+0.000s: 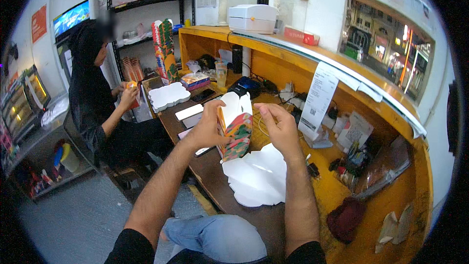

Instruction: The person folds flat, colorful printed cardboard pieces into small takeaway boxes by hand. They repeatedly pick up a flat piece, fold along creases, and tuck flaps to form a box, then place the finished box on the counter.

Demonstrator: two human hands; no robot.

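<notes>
My left hand (pixel 211 129) is closed around the side of a folded paper food box (pixel 239 134) with a red, green and orange pattern outside and a white inside. The box stands tilted over the table, its top flaps raised. Just to the right of it, my right hand (pixel 279 126) is lifted with fingers loosely bent, and nothing shows in them. Below the box and partly behind my right forearm lies a stack of flat white carton blanks (pixel 256 176), white side up.
A tall stack of nested patterned boxes (pixel 165 51) stands at the far left of the table, near more white blanks (pixel 168 97). A co-worker (pixel 93 93) in black handles an orange item. Receipts (pixel 318 99) hang from the yellow shelf, which holds a white printer (pixel 252 18).
</notes>
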